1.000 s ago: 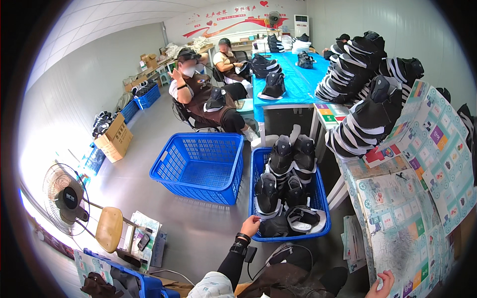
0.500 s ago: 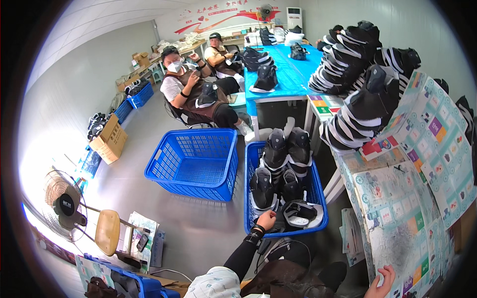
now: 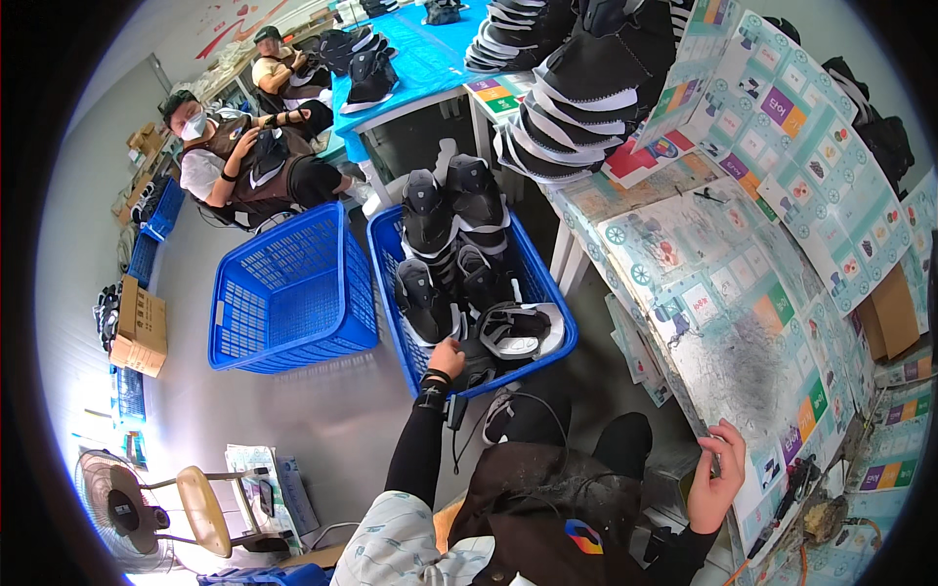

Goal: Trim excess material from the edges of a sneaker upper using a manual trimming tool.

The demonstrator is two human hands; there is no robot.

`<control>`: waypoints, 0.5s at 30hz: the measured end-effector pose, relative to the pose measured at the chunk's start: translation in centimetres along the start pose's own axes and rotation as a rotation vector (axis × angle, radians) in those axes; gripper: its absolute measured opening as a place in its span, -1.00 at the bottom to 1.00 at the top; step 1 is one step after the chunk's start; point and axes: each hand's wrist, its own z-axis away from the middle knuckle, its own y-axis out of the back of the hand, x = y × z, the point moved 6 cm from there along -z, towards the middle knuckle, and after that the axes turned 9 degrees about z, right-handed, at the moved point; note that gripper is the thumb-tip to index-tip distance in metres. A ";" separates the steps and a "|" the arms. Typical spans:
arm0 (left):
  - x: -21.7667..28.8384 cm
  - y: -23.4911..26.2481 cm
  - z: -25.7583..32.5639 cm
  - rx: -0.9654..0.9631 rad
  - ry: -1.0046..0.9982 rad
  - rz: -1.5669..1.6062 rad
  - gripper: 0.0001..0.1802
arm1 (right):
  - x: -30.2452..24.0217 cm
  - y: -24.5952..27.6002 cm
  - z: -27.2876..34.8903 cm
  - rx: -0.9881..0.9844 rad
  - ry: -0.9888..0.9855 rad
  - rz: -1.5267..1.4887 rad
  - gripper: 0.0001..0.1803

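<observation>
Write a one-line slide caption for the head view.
Left hand at a blue basket of black-and-white shoe uppers; right hand near a paper-covered worktop.

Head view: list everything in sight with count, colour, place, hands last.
Loaded basket: one, blue, centre
Shoe uppers: at least five, black/white, in it
Other basket: one, blue, left of it
Stacked uppers: many, black/white, upper right
Table: one, blue, top centre
Worktable: one, pale patterned cover, right
People: two, pale sleeves, upper left
Cardboard box: one, brown, far left
Wall crates: several, blue, far left
Fan: one, dark hub, lower left
Chair: one, tan seat, beside fan
Apron: one, brown, lower centre
Left hand: one, black sleeve, at loaded basket
Right hand: one, black sleeve, near worktable's edge
</observation>
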 end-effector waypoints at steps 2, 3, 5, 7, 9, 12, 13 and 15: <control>1.0 -3.6 -0.8 -0.058 -0.018 -0.040 -0.63 | 0.1 -0.1 0.1 -0.004 -0.012 0.023 -0.79; 1.5 -5.5 -1.3 -0.102 -0.032 -0.087 -0.62 | 0.1 -0.4 0.0 -0.014 -0.019 0.031 -0.79; 1.7 -7.6 -2.9 -0.123 -0.012 -0.109 -0.53 | -0.6 -0.9 -0.2 -0.039 0.007 0.019 -0.79; 1.1 -8.4 -4.4 0.028 0.032 -0.072 -0.42 | -1.3 -1.5 -0.3 -0.070 0.030 0.007 -0.78; 1.0 -10.5 -5.9 0.022 0.328 -0.150 -0.33 | -1.4 -1.7 -0.3 -0.096 0.043 0.010 -0.77; 0.2 -11.8 -7.1 -0.014 0.520 -0.182 -0.26 | -1.2 -1.5 0.0 -0.111 0.018 0.045 -0.81; -0.5 -12.2 -7.1 -0.045 0.565 -0.184 -0.26 | -1.3 -1.7 -0.1 -0.126 -0.008 0.046 -0.84; -1.3 -12.8 -7.4 -0.029 0.574 -0.196 -0.26 | -1.8 -2.3 -0.1 -0.138 -0.022 0.064 -0.84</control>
